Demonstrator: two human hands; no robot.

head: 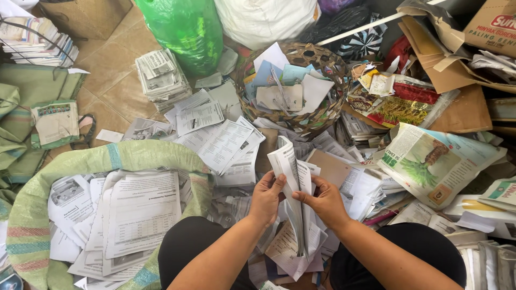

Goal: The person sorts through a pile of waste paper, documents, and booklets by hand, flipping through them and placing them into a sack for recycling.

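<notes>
Paper-strewn floor below; left hand (pixel 267 197) and right hand (pixel 324 202), forearms angled inward, fingers pinching an upright paper sheaf (pixel 293 182).

Woven basket (pixel 322 115) lies beyond the booklet (pixel 293 182); open sack (pixel 32 215) of paper sheets (pixel 142 209) lies left; newspaper (pixel 435 161) lies right.

Person, seen from above. Two bare forearms are shown, with no sleeves, watch, bracelet or rings to be seen. Left hand (pixel 266 196) and right hand (pixel 324 203) are ungloved. Both legs are covered in plain black fabric, unmarked, seen either side of the forearms. Feet and footwear are hidden.
</notes>
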